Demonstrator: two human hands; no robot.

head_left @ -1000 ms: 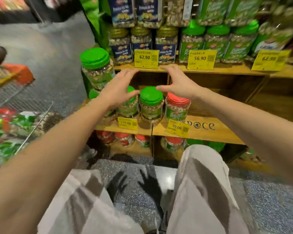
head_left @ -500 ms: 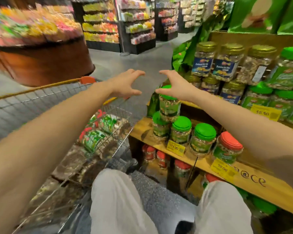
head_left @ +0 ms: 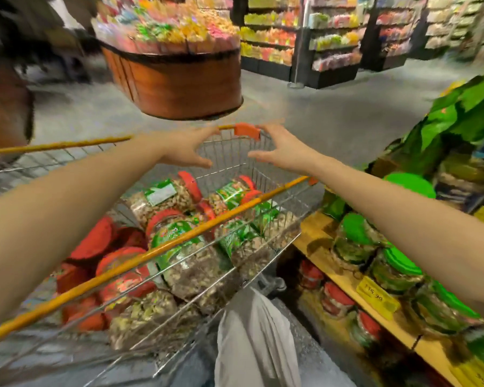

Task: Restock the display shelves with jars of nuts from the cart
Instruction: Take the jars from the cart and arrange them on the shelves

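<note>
The person has 2 bare arms (head_left: pixel 67 208) and wears loose light-grey trousers (head_left: pixel 257 344).

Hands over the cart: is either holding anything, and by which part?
Nothing is held. The left hand and right hand hover open and empty above the jars in the cart.

A wire cart (head_left: pixel 123 271) with an orange-yellow rim sits just beside a wooden display shelf (head_left: pixel 317 236) on its right. The cart is piled with clear jars of nuts (head_left: pixel 162 199), which have red lids and green labels and mostly lie on their sides. On the shelf, green-lidded jars (head_left: pixel 355 241) stand upright in a row. Red-lidded jars (head_left: pixel 336 300) stand on the tier below, blurred.
</note>
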